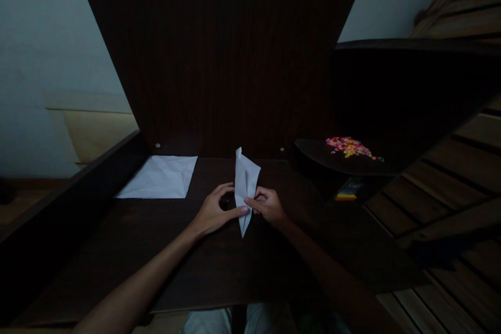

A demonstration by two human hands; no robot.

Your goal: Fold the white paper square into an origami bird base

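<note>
A folded white paper (246, 182), long and pointed at both ends, stands nearly upright over the dark wooden desk (164, 250). My left hand (213, 213) pinches its lower left side, thumb stretched onto the paper. My right hand (268, 204) grips the paper's right edge with curled fingers. Both hands hold the same folded piece at the middle of the desk.
A flat creased white sheet (160, 177) lies at the desk's back left. A pile of small colourful pieces (348, 147) sits on a dark raised shelf at the right, with a colourful stack (346, 193) below it. A dark wooden panel rises behind the desk. Wooden slats run along the right.
</note>
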